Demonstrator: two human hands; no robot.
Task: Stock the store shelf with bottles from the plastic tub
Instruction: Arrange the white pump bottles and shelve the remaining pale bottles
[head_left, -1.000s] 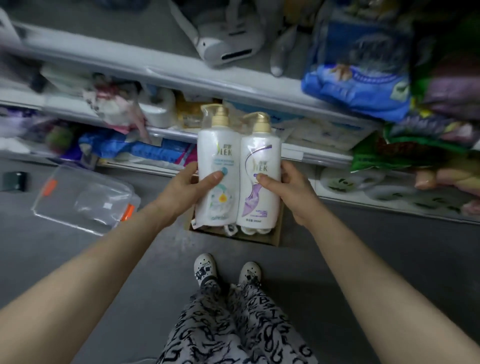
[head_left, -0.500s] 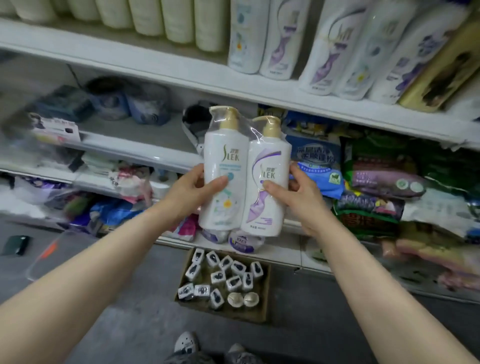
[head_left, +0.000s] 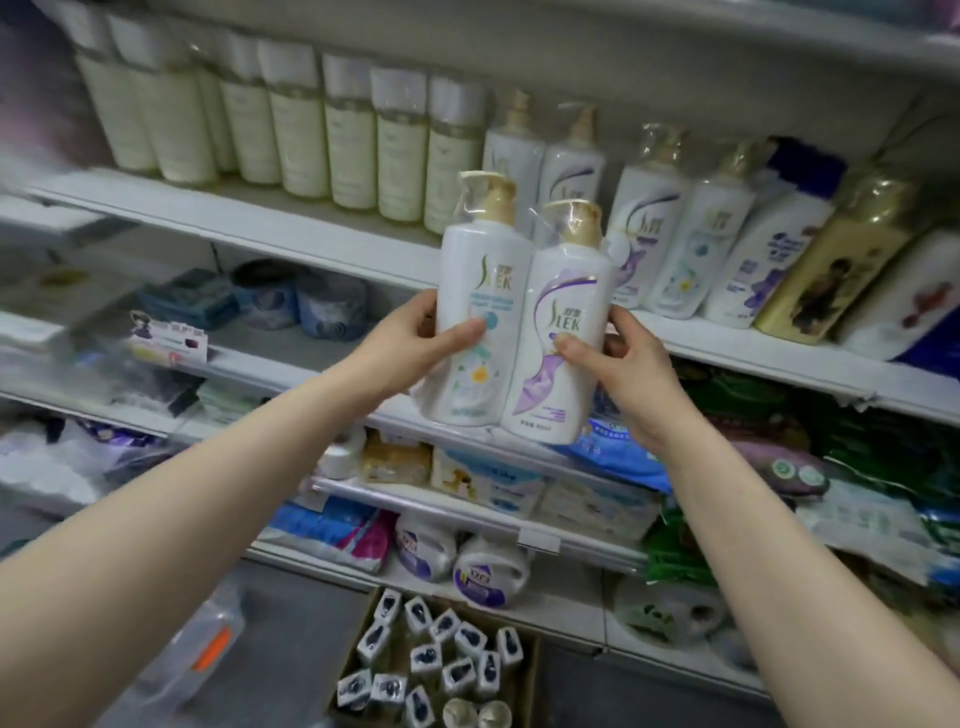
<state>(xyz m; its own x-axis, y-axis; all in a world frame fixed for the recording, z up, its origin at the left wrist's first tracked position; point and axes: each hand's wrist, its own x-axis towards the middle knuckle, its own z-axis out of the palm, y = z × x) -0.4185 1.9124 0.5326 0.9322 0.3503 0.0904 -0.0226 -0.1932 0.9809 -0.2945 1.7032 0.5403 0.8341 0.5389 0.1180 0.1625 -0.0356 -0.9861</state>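
Note:
I hold a shrink-wrapped twin pack of white pump bottles (head_left: 519, 332) upright in front of the upper shelf (head_left: 332, 244). My left hand (head_left: 415, 343) grips the left bottle, the one with the blue flower label. My right hand (head_left: 623, 374) grips the right bottle with the purple swirl. Similar pump bottles (head_left: 670, 223) stand on that shelf just behind the pack. A row of tall cream bottles (head_left: 291, 130) fills the shelf's left part. The clear plastic tub (head_left: 202, 654) lies on the floor at lower left.
Lower shelves hold packets, tissue packs and jugs (head_left: 483, 566). A cardboard box (head_left: 527, 691) of small wrapped items sits on the floor below my hands. A gold bottle (head_left: 831, 265) leans at the right of the upper shelf.
Both hands have lifted the twin pack from near the floor up to the level of the upper shelf. The view has tilted up with it.

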